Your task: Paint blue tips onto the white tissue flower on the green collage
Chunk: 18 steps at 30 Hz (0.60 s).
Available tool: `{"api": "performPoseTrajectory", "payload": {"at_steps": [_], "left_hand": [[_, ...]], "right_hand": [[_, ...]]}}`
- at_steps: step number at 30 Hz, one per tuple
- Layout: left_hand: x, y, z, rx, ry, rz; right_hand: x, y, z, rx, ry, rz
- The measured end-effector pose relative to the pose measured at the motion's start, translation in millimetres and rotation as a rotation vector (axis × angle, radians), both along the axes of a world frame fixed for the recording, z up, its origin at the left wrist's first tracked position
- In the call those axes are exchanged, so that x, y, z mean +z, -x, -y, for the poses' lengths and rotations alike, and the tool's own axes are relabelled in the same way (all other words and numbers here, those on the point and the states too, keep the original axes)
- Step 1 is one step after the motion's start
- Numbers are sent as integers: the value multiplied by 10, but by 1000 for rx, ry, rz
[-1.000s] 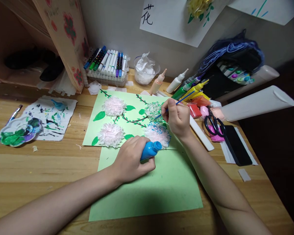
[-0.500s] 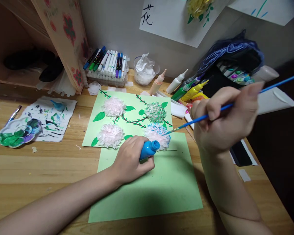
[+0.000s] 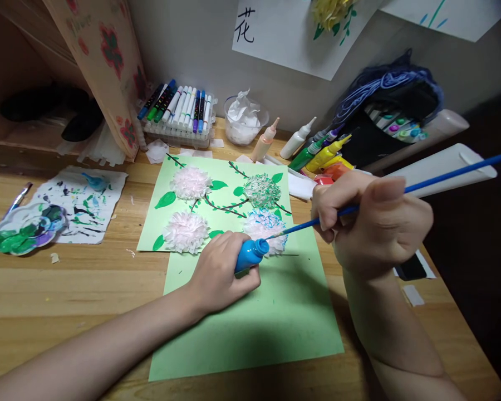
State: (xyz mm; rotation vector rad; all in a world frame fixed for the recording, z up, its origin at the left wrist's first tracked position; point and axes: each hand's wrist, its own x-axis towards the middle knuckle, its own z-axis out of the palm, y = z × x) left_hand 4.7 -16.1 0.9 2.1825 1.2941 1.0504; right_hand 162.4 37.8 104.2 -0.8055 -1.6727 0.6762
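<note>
My left hand (image 3: 223,273) is wrapped round an uncapped blue paint bottle (image 3: 249,255), tilted with its mouth to the upper right. My right hand (image 3: 371,223) grips a thin blue paintbrush (image 3: 304,225), its tip at the bottle's mouth. Behind the bottle is a pale pink paper flower (image 3: 263,223) with blue on its upper petals. It sits on a light green sheet (image 3: 150,223) with painted stems and leaves. Also on the sheet are a green-tipped flower (image 3: 262,191) and two plain pale pink flowers (image 3: 191,182). A second green sheet (image 3: 250,340) lies under my left hand.
To the left, a paint palette (image 3: 8,234) and a brush (image 3: 19,200) lie by a paint-smeared tissue (image 3: 96,217) holding a blue cap (image 3: 94,181). Along the wall stand markers (image 3: 183,106), a plastic bowl (image 3: 242,131) with tissue, and several paint bottles (image 3: 297,139).
My right hand has come down and left, bringing the brush tip from the blue-edged flower to the bottle's mouth. The whole view has shifted slightly. My left hand still holds the bottle.
</note>
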Motion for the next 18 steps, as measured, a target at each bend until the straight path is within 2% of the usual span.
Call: {"api": "performPoseTrajectory", "payload": {"at_steps": [3, 8, 15, 18], "left_hand": [[-1, 3, -1, 2, 9, 6], [-1, 11, 1, 0, 19, 0], [2, 10, 11, 7, 69, 5], [6, 14, 7, 8, 81, 6]], "right_hand": [[16, 1, 14, 6, 4, 19], [-55, 6, -54, 16, 11, 27], [-117, -90, -296, -251, -19, -56], [-242, -117, -378, -238, 0, 28]]}}
